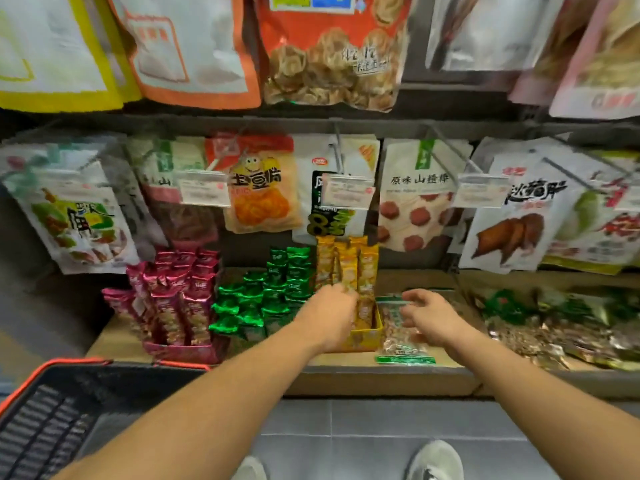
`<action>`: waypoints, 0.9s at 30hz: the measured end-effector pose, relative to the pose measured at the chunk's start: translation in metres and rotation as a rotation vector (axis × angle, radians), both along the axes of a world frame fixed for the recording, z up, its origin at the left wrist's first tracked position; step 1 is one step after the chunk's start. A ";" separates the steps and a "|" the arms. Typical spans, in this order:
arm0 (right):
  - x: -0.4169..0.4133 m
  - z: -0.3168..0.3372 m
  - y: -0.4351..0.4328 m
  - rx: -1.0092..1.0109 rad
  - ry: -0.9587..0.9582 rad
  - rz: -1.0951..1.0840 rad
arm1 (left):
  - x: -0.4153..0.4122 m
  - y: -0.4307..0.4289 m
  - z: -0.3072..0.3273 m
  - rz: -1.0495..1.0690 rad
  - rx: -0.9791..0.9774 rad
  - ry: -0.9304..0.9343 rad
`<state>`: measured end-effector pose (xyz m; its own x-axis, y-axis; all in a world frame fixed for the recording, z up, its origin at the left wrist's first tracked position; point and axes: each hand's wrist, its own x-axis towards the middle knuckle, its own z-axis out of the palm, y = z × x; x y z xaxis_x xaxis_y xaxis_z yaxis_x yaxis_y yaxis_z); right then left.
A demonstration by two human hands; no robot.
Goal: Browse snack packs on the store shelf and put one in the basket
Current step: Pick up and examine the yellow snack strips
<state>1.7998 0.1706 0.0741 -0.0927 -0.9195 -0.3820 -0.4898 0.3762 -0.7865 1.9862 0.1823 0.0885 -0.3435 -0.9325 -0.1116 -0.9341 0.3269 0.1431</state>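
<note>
While the left hand (334, 311) is set against the upright yellow snack packs (346, 271) at mid-shelf, its grip cannot be told through blur. The right hand (431, 318) is held with fingers loosely spread over a green-edged pack (398, 342) laid flat just right of them. The basket (104, 379) is seen near left, well apart.

A: Way in to shelf (110, 344)?
B: Tight. Green packs (263, 299) L of yellow packs (346, 268), nut bag (398, 337) just R. Hanging bags (325, 223) overlap yellow tops. Bare strip at front edge.
A: Basket (52, 410)?
B: Low L, top open.
</note>
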 end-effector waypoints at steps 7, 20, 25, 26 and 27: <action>0.023 -0.097 -0.041 -0.077 0.133 0.036 | -0.049 -0.106 -0.044 0.074 -0.083 -0.050; 0.019 -0.148 -0.054 -0.111 0.058 -0.088 | -0.044 -0.111 -0.038 -0.038 -0.188 -0.036; 0.013 -0.128 -0.052 -0.042 0.072 0.172 | -0.039 -0.072 0.000 -0.215 -0.318 -0.088; 0.011 -0.118 -0.051 -0.046 0.078 0.222 | -0.036 -0.062 0.008 -0.268 -0.393 -0.030; 0.010 -0.106 -0.049 -0.076 0.085 0.251 | -0.034 -0.051 0.017 -0.321 -0.460 0.020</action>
